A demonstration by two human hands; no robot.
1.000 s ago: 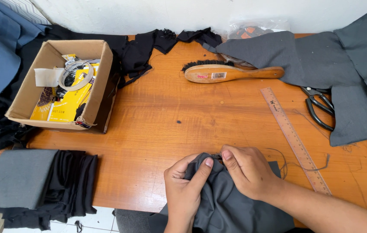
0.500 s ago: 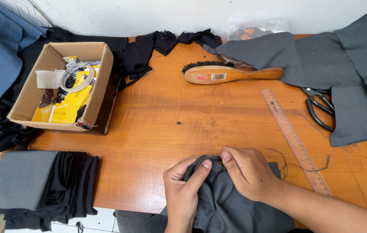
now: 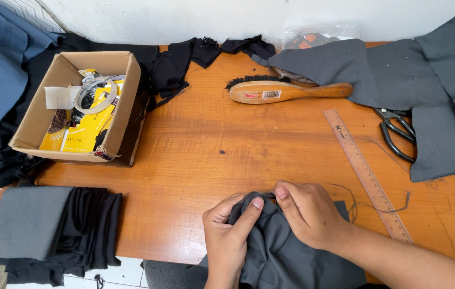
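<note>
**Grey cloth pinched at the near edge**

A bunched piece of dark grey woven fabric (image 3: pixel 281 251) is held at the near edge of the orange-brown wooden table (image 3: pixel 211 144). It is gripped by the left hand (image 3: pixel 230 238), thumb closed over a fold, and pinched at its top by the right hand (image 3: pixel 310 214). Fine fingertip work at that fold appears underway; steady, small pinches seem called for next.

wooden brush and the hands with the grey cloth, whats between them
Head view: only bare orange table top lies between the wooden brush and both hands, left hand, right hand, pinching the grey cloth.
</note>
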